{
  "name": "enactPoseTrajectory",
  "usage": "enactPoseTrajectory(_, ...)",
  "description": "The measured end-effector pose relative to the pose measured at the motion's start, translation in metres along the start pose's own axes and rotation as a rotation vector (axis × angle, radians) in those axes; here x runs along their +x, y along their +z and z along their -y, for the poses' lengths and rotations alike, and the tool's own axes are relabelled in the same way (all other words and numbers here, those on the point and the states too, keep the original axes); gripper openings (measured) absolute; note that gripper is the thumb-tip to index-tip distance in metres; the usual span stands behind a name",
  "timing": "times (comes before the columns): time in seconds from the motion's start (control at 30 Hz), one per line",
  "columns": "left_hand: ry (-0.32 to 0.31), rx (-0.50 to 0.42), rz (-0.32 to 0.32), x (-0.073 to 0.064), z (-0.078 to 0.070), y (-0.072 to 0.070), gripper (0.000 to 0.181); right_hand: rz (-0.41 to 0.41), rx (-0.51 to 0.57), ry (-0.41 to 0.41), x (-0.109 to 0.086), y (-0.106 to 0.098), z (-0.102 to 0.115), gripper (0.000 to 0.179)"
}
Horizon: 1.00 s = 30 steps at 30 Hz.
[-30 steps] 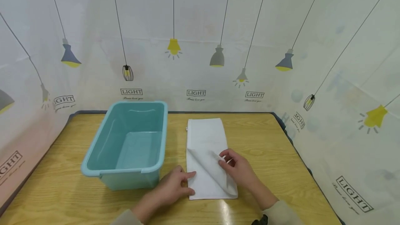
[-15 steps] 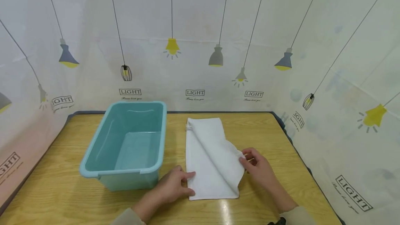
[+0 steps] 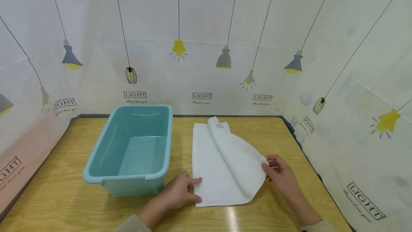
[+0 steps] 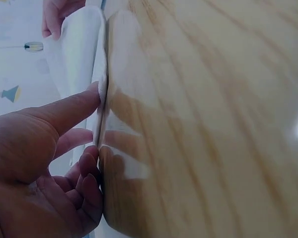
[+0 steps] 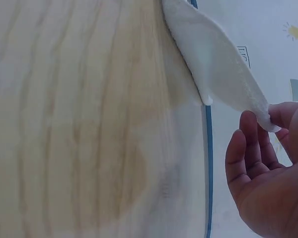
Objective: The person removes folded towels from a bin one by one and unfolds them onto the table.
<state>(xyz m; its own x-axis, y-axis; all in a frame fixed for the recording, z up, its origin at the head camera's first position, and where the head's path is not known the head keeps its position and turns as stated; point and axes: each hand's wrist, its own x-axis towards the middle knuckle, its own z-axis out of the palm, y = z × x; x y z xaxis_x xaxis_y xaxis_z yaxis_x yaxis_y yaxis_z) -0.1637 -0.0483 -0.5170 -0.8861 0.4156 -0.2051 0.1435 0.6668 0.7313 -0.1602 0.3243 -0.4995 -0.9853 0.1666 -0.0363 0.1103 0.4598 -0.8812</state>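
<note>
A white towel [image 3: 214,174] lies partly folded on the wooden table, with a small label [image 3: 220,125] near its far end. My left hand [image 3: 177,191] rests at the towel's near left edge, thumb and index finger extended onto it; the left wrist view shows the thumb [image 4: 72,106] straight against the edge and the other fingers curled on the table. With my right hand [image 3: 283,176] I pinch a corner of the upper layer between thumb and fingers. In the right wrist view this raised layer [image 5: 223,59] stretches up to the fingertips, off the table.
Left of the towel stands a light blue plastic basin [image 3: 141,153], its near right side close to my left hand. The wooden table [image 3: 276,135] extends to the right. A white cloth backdrop [image 3: 199,78] with printed lamps encloses the back and sides.
My right hand has moved right, pulling the towel's upper layer with it, so the layer opens out wider and the label has come into view. My left hand has stayed in place.
</note>
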Motion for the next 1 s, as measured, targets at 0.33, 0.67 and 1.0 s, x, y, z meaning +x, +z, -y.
enactPoseTrajectory(0.33, -0.012, 0.028, 0.003, 0.000, -0.004, 0.001, 0.070, -0.059, 0.053, 0.095, -0.012, -0.022, -0.013, 0.032)
enactPoseTrajectory(0.67, -0.021, 0.029, -0.001, 0.001, -0.004, 0.000, 0.071, -0.051, -0.027, 0.229, -0.028, -0.039, -0.027, 0.040)
enactPoseTrajectory(1.0, -0.001, 0.030, -0.008, 0.000, -0.003, -0.001, 0.071, 0.060, -0.215, 0.257, -0.036, -0.055, -0.039, 0.042)
